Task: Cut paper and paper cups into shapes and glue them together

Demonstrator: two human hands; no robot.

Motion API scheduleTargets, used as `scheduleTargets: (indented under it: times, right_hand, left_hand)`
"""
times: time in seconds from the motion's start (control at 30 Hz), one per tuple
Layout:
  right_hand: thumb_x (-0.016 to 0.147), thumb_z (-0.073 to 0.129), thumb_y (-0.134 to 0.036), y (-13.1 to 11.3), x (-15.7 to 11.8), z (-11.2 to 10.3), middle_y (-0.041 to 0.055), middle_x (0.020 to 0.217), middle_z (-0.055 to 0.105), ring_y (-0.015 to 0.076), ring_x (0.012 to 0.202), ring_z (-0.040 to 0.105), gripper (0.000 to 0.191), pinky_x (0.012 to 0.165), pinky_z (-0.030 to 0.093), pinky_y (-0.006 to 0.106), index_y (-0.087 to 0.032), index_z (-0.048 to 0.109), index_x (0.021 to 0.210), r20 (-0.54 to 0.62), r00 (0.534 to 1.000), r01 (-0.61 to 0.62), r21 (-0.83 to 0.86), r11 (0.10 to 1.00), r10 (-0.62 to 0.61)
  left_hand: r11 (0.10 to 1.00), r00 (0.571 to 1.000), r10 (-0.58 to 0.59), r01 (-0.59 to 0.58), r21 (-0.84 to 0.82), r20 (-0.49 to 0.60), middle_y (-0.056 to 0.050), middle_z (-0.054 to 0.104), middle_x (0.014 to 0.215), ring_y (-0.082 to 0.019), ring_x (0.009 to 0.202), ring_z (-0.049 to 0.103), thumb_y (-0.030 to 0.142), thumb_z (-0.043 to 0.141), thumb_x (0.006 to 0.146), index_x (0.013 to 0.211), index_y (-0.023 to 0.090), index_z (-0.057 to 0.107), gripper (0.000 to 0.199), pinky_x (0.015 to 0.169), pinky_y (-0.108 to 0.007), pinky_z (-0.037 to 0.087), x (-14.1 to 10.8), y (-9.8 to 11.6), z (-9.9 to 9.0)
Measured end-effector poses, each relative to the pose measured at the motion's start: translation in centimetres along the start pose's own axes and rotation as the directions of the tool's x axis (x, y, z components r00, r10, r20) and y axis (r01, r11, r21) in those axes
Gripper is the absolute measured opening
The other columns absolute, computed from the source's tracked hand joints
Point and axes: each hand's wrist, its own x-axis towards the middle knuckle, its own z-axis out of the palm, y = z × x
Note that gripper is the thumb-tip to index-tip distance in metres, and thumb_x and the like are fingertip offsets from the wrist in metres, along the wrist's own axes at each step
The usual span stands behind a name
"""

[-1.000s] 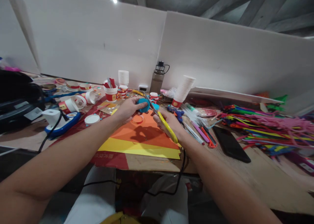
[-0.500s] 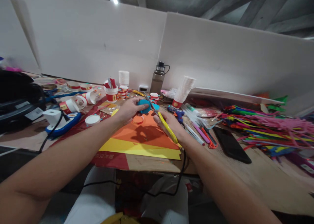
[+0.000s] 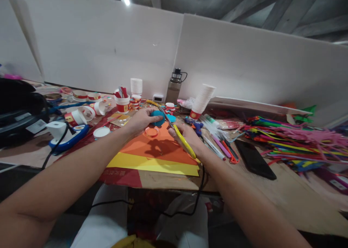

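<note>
Between the thumb and fingers of my left hand (image 3: 141, 122) is a round blue piece (image 3: 157, 118). My right hand (image 3: 185, 137) is closed on yellow-handled scissors (image 3: 182, 139), whose blades point up and left beside the blue piece. Another light blue piece (image 3: 170, 118) shows just behind the blades. Below my hands, orange sheets (image 3: 160, 146) lie on yellow sheets (image 3: 152, 165). An orange-red ring (image 3: 151, 132) rests on the orange paper under the blue piece.
Behind stand a bottle (image 3: 174, 86), a tall stack of paper cups (image 3: 203, 99) and a cup of red-handled tools (image 3: 122, 104). To the right lie a glue gun (image 3: 196, 124), markers (image 3: 217, 146), a phone (image 3: 254, 159) and pipe cleaners (image 3: 293, 139). A white lid (image 3: 101, 132) lies left.
My left thumb has shifted on the blue piece, which shows more of its face. The scissors have moved slightly against it. The whole view has shifted a little.
</note>
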Motion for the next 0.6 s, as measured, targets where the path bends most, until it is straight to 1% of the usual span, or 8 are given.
scheduleTargets:
  times: [0.1,0.23,0.3,0.43,0.53,0.6]
  right_hand:
    - [0.085,0.054,-0.058,0.1,0.1,0.0,-0.0017,0.07,0.048,0.0129,0.064,0.045,0.039,0.056,0.035,0.024,-0.019,0.057,0.084,0.0,1.0,-0.013,-0.003,1.0,0.013]
    - [0.084,0.054,-0.06,0.4,0.1,0.2,-0.002,0.066,0.047,0.013,0.06,0.046,0.041,0.052,0.034,0.024,-0.019,0.058,0.084,-0.017,0.999,-0.05,0.02,0.999,0.051]
    - [0.085,0.053,-0.061,0.6,0.2,0.3,-0.0025,0.065,0.046,0.0122,0.058,0.045,0.042,0.05,0.033,0.023,-0.019,0.057,0.086,-0.024,0.998,-0.051,0.046,0.998,0.052]
    - [0.086,0.05,-0.061,0.5,0.2,0.2,-0.0042,0.065,0.042,0.0104,0.055,0.039,0.042,0.05,0.032,0.023,-0.02,0.055,0.091,-0.019,1.0,-0.009,0.095,0.995,0.011]
    - [0.086,0.051,-0.061,0.3,0.3,0.1,-0.0038,0.067,0.042,0.0108,0.057,0.04,0.042,0.052,0.034,0.024,-0.02,0.055,0.096,-0.012,1.0,0.005,0.114,0.994,-0.004]
    - [0.085,0.052,-0.061,0.3,0.3,0.0,-0.003,0.069,0.044,0.0111,0.059,0.04,0.043,0.052,0.034,0.024,-0.019,0.056,0.095,-0.01,1.0,0.007,0.098,0.995,-0.006]
  left_hand:
    - [1.0,1.0,-0.003,0.003,0.003,-0.016,-0.003,0.067,0.068,-0.011,0.055,0.062,0.032,0.085,0.061,0.08,0.013,0.068,0.032,0.05,-0.02,0.042,0.1,0.0,-0.1]
    - [0.996,0.992,0.006,-0.017,-0.09,-0.123,-0.001,0.065,0.069,-0.009,0.05,0.056,0.03,0.088,0.055,0.082,0.014,0.067,0.037,0.044,-0.019,0.034,0.2,0.1,0.2]
    - [0.989,0.988,0.003,-0.026,-0.148,-0.154,0.001,0.063,0.067,-0.007,0.05,0.053,0.029,0.088,0.054,0.08,0.014,0.066,0.037,0.044,-0.018,0.032,0.2,0.2,0.4]
    - [0.97,0.992,0.016,-0.045,-0.24,-0.122,0.002,0.059,0.066,-0.006,0.052,0.049,0.027,0.088,0.056,0.08,0.015,0.066,0.035,0.045,-0.017,0.03,0.1,0.2,0.7]
    - [0.968,0.995,0.012,-0.037,-0.25,-0.1,0.003,0.058,0.065,-0.005,0.051,0.046,0.026,0.088,0.057,0.079,0.015,0.065,0.034,0.044,-0.017,0.028,0.1,0.1,0.9]
    - [0.969,0.995,0.004,-0.029,-0.244,-0.1,0.003,0.057,0.063,-0.005,0.05,0.045,0.027,0.088,0.057,0.079,0.015,0.065,0.034,0.044,-0.017,0.026,0.1,0.1,0.9]
